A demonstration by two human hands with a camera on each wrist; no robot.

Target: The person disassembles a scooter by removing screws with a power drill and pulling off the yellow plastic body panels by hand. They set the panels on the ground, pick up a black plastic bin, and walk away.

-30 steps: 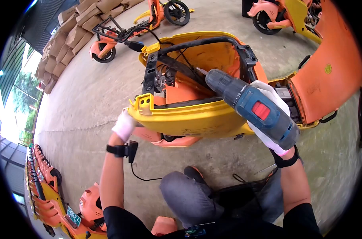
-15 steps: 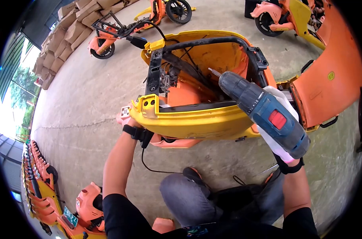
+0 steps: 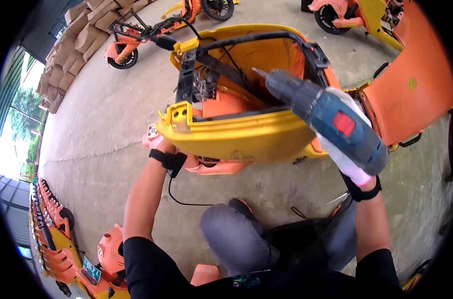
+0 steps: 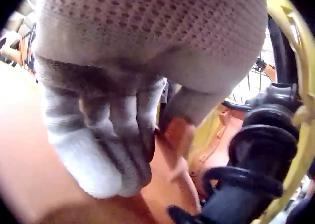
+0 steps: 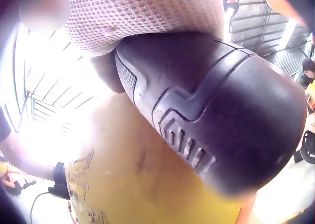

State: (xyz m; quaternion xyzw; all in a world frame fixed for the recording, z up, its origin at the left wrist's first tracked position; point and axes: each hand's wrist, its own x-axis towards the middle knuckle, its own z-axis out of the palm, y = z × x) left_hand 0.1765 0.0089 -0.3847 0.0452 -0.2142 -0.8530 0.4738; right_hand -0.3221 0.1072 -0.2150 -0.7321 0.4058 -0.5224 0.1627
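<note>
The right hand (image 5: pixel 142 17) grips a drill (image 3: pixel 353 134) right of centre in the head view, its bit (image 3: pixel 259 73) aimed at the upper left, over a yellow scooter shell (image 3: pixel 246 139) at upper middle; in the left wrist view the left hand (image 4: pixel 138 71) has its fingers (image 4: pixel 91 160) against an orange panel (image 4: pixel 39 175) at lower left; whether they grip it, I cannot tell.

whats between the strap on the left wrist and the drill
In the head view, the yellow scooter panel spans most of the stretch between the black wrist strap and the drill.
</note>
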